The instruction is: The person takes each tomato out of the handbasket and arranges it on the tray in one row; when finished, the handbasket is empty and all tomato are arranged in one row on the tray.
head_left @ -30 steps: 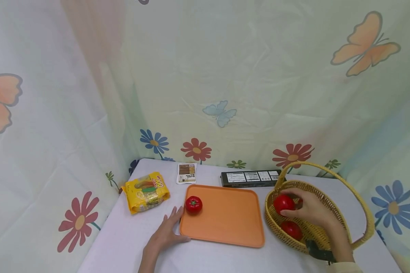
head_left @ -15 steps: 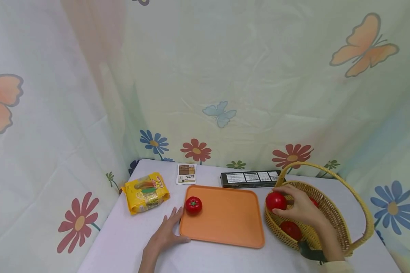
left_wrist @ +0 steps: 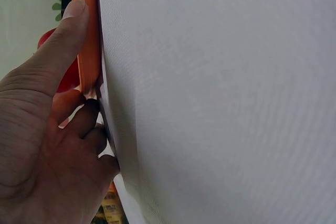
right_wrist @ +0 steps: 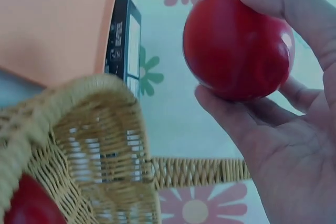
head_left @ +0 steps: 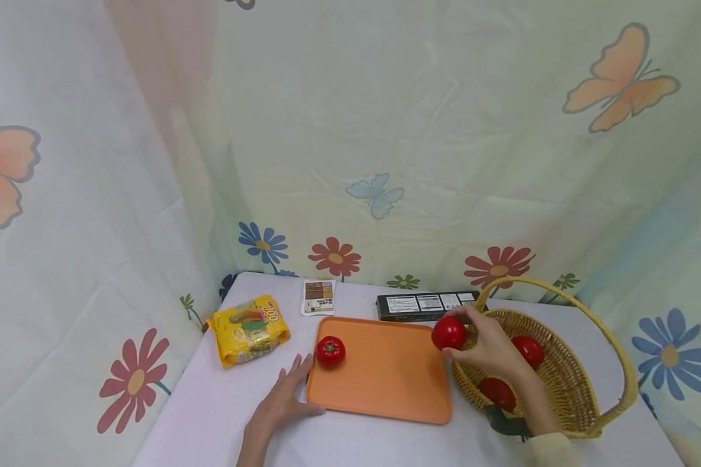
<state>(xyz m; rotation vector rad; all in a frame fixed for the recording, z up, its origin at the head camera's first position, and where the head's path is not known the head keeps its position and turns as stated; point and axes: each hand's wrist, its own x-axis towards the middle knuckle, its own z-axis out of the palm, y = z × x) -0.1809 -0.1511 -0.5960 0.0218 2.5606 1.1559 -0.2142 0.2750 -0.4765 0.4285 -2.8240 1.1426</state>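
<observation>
In the head view, my right hand (head_left: 491,347) grips a red tomato (head_left: 448,333) between thumb and fingers, raised where the tray's right edge and the basket's left rim come close. The right wrist view shows this smooth tomato (right_wrist: 237,44) large, thumb on top and fingers beneath. Two more red fruits, one nearer (head_left: 496,394) and one farther (head_left: 528,351), lie in the wicker basket (head_left: 578,383). An orange tray (head_left: 385,376) carries one tomato with a green stem star (head_left: 330,351) on its left side. My left hand (head_left: 283,397) rests spread at the tray's near-left corner, thumb on its rim.
Behind the tray lie a long black box (head_left: 426,306) and a small flat packet (head_left: 319,297). A yellow snack bag (head_left: 251,329) sits left of it. The basket's tall handle (head_left: 610,334) arches above its right side. Flowered cloth hangs around the white table.
My right hand has lifted the tomato out of the basket and carried it left toward the tray's edge, uncovering the fruit at the back of the basket. The left hand stays put.
</observation>
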